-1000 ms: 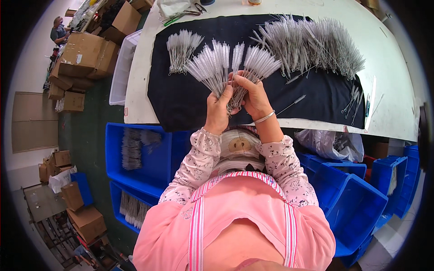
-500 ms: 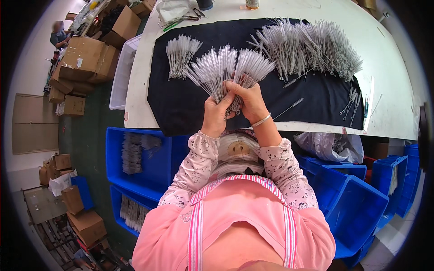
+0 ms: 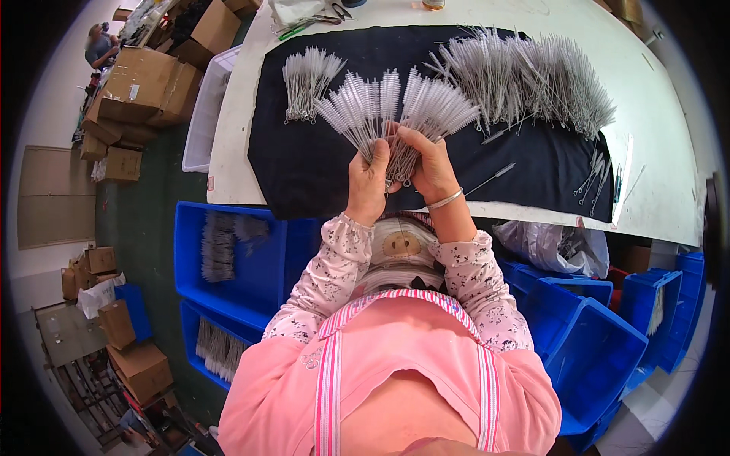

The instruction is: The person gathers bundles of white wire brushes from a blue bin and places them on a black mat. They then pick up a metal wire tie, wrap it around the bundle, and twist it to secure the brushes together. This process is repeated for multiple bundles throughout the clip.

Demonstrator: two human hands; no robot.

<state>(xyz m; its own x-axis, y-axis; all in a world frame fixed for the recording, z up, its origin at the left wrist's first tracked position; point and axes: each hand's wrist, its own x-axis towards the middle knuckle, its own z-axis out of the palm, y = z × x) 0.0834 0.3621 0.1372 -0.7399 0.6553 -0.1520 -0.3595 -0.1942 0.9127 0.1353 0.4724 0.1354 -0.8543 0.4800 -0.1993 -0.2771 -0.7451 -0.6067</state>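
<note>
Thin white bottle brushes with twisted wire handles fan out in my two hands above the dark cloth (image 3: 304,167). My left hand (image 3: 369,178) is closed round the handles of one bunch of bottle brushes (image 3: 356,106). The right hand (image 3: 432,163), with a bangle at its wrist, is closed round a second bunch of bottle brushes (image 3: 437,106). The bunches meet at the handles, while a narrow gap parts their bristle ends. A smaller pile of brushes (image 3: 312,76) lies beyond on the left, and a large heap of brushes (image 3: 525,83) on the right.
One loose brush (image 3: 490,177) lies right of my hands, and several more (image 3: 593,178) near the cloth's right edge. Pliers (image 3: 334,15) rest at the table's far left. Blue bins (image 3: 228,273) with brushes stand below left; other blue bins (image 3: 585,357) stand right. Cardboard boxes (image 3: 141,83) are stacked left.
The brushes, fanned out together before, now show a gap between two bunches. My hands have shifted slightly right. The whole view has moved a little.
</note>
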